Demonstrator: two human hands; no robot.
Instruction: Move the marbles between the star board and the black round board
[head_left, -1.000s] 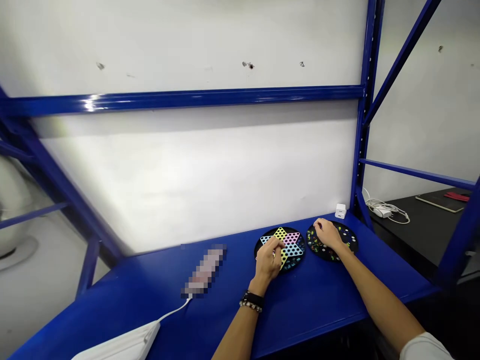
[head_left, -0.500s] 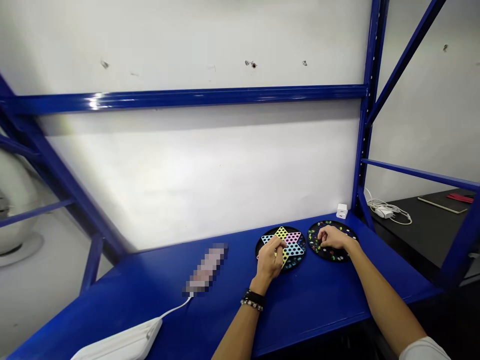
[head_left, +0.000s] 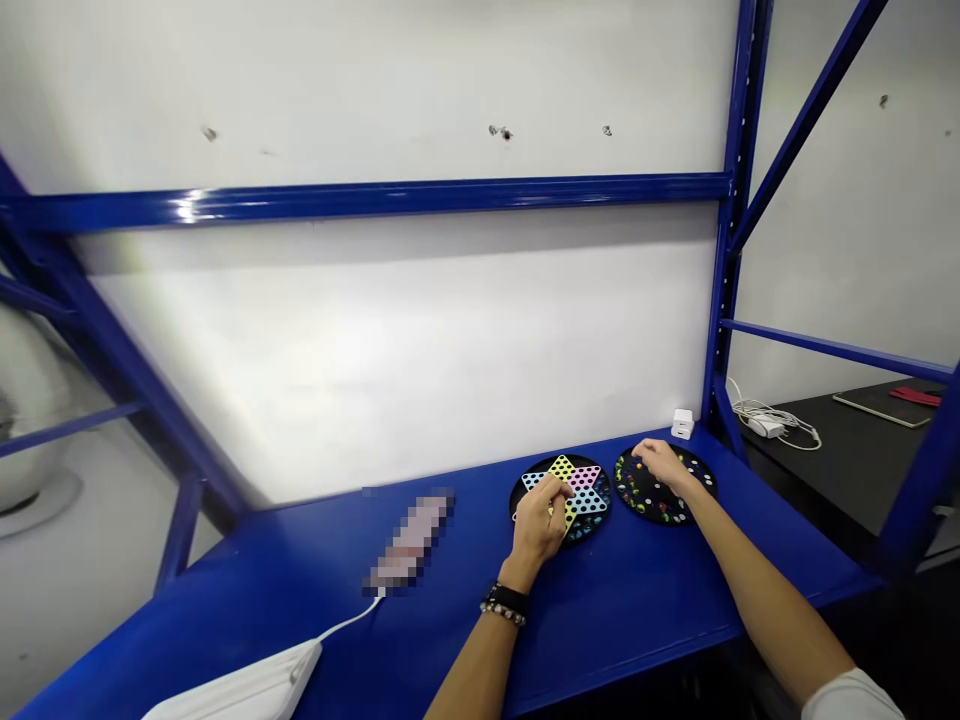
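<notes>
My left hand [head_left: 544, 515] lies over the near left part of a star-shaped Chinese checkers board [head_left: 587, 500], its fingers curled in. Pale blue, yellow and pink sections with rows of holes make up the star, set in a black round tray with dark marbles showing at its right side. To the right, my right hand [head_left: 660, 462] hangs over the far part of a second black round tray [head_left: 664, 510] scattered with coloured marbles. Its fingertips are pinched together, and whatever they hold is too small to make out. An orange marble [head_left: 639, 466] shows just below them.
Both trays stand on a blue table [head_left: 615, 620]. White charger plugs [head_left: 682, 424] sit behind the right tray. A blurred-out flat object [head_left: 411, 545] joins by cable to a white power strip [head_left: 247, 685]. Blue frame posts [head_left: 724, 300] rise at the sides before a white wall.
My right hand has moved up and slightly away over the marble tray, uncovering more marbles. My left hand has stayed at the board.
</notes>
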